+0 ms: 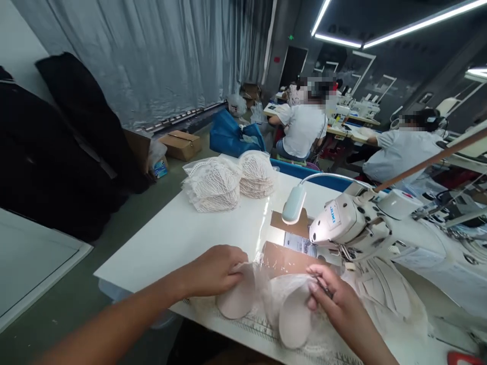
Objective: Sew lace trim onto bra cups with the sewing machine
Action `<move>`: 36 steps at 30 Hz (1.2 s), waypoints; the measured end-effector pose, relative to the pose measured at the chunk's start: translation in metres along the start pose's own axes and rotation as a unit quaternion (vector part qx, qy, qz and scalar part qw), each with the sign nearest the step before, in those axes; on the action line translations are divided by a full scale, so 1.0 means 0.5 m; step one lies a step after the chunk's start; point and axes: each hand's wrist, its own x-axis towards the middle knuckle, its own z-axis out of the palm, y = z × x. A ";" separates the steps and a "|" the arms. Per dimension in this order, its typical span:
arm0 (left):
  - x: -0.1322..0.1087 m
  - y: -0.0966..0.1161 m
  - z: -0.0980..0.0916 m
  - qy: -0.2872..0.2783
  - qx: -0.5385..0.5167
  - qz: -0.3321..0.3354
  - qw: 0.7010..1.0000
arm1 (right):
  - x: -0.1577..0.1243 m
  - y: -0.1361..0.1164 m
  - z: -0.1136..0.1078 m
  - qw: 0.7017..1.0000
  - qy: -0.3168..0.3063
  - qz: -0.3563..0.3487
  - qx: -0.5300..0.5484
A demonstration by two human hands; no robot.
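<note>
A pale bra (262, 299) with two beige padded cups and sheer lace lies at the table's front edge, cups toward me. My left hand (216, 271) is closed on the upper edge of the left cup (238, 296), thumb and fingers pinching the fabric. My right hand (331, 291) pinches the sheer edge above the right cup (294, 317). A thin dark tool (321, 285) shows between the right hand's fingers; its kind is unclear. Just beyond the hands is the white sewing machine (350, 223), with brown board around its needle area.
Two stacks of lace cups, the left stack (213, 185) and the right stack (256, 175), stand on the white table (152, 248). A lamp (294, 203) hangs over the machine. Pale fabric strips (384, 289) lie at right. Beyond are a blue bag (236, 134) and seated co-workers (304, 126).
</note>
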 end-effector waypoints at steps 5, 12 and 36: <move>-0.073 -0.052 -0.083 0.139 0.073 -0.032 0.987 | 0.118 -0.114 0.086 0.990 -0.046 -0.118 0.068; -0.017 -0.083 -0.313 0.520 0.258 0.094 0.809 | 0.354 -0.269 0.108 0.851 0.268 -0.421 0.162; 0.135 0.077 -0.008 -0.013 0.095 0.313 0.945 | -0.057 0.126 -0.005 0.925 0.037 -0.239 -0.292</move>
